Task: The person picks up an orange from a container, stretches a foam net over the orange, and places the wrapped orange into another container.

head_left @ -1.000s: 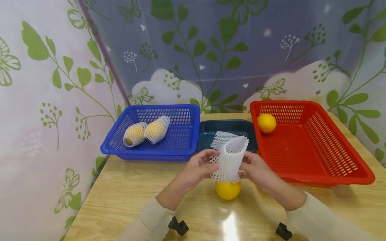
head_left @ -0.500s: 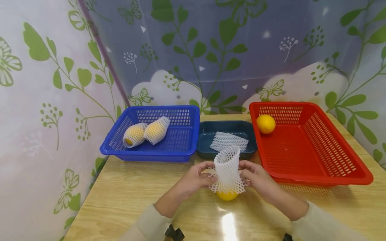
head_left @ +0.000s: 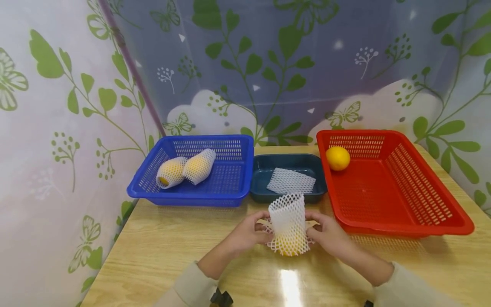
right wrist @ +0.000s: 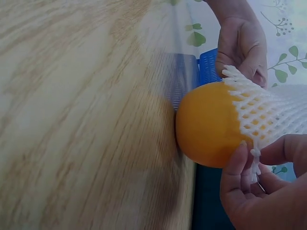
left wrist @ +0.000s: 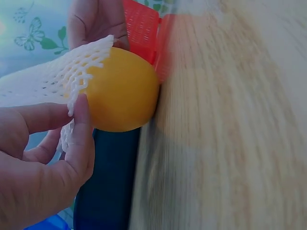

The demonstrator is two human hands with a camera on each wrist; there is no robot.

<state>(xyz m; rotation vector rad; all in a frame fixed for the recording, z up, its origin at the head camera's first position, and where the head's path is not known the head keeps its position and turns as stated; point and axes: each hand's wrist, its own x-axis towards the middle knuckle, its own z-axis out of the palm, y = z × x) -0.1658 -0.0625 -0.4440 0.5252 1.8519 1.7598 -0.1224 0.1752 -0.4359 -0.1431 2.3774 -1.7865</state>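
A white foam fruit net stands over a yellow-orange fruit on the table, its stretched lower edge drawn part of the way down the fruit. The upper part of the net rises as an open tube. My left hand pinches the net's edge on the left between thumb and fingers. On the other side my right hand pinches the same edge, seen closely in the right wrist view with the fingertips against the fruit. The fruit's lower part is bare in both wrist views.
A blue basket at left holds two net-covered fruits. In the dark green tray behind my hands lies a flat foam net. The red basket at right holds one bare orange fruit.
Both hands have lowered the net from above the fruit onto it, and its edge now spreads around the fruit. The flat net in the tray has come into fuller view.
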